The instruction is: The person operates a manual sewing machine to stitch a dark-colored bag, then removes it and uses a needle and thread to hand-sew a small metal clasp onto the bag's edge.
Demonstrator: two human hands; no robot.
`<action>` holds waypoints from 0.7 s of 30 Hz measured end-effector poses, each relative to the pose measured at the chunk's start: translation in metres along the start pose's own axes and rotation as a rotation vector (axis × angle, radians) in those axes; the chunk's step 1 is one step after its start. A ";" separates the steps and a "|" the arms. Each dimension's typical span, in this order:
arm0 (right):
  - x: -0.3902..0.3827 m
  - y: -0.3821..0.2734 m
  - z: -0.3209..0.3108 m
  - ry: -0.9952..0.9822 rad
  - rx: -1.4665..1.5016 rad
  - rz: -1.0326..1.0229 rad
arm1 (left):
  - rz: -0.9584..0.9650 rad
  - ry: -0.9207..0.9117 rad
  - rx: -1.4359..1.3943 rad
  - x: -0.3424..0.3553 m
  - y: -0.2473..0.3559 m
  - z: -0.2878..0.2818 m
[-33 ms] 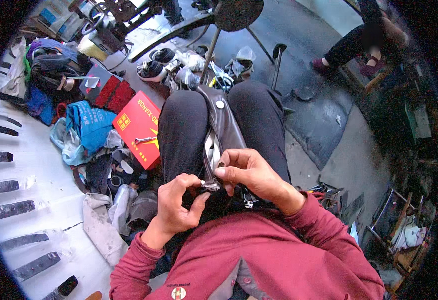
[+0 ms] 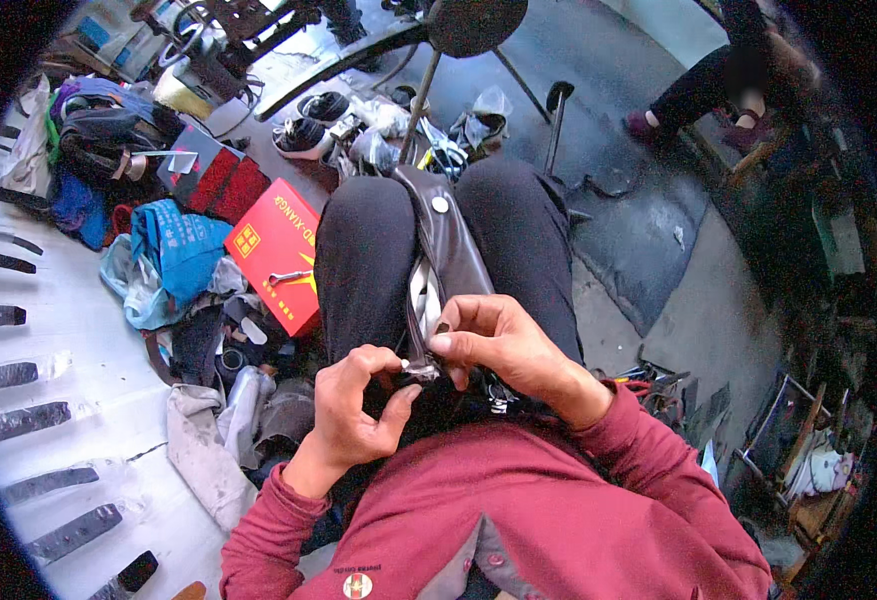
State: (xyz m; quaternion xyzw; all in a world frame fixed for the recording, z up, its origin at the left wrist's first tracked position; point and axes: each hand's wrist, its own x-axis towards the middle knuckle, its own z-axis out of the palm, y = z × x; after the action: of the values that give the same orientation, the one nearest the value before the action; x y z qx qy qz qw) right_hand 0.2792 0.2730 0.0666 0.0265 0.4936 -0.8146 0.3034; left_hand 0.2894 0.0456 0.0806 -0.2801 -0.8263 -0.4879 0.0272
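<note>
A dark, glossy leather-like bag [image 2: 458, 255] with a round white stud lies lengthwise between my knees, its side gaping on a pale lining. At its near end sits a small silvery metal piece [image 2: 421, 372], too small to name. My left hand [image 2: 358, 408] is closed, thumb and forefinger pinching at this piece from the left. Just above and to the right, my right hand [image 2: 503, 345] pinches the bag's edge between thumb and bent forefinger. Its other fingers curl underneath and are partly hidden.
Left of my knees, a red box [image 2: 276, 250] carries a small metal tool [image 2: 290, 278]. Clothes and bags [image 2: 183, 250] are heaped beyond it. Ahead stand a round-topped metal stand [image 2: 473, 25] and several shoes [image 2: 303, 138]. Another person's leg [image 2: 693, 95] shows at far right.
</note>
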 end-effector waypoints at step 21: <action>0.004 0.011 -0.004 -0.036 0.110 0.027 | -0.147 0.063 -0.027 -0.004 0.007 0.010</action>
State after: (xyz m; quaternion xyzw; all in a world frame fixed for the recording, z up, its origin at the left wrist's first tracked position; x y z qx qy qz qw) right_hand 0.2810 0.2709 0.0544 0.0353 0.4421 -0.8367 0.3213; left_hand 0.2983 0.0545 0.0802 -0.2036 -0.8368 -0.5080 0.0135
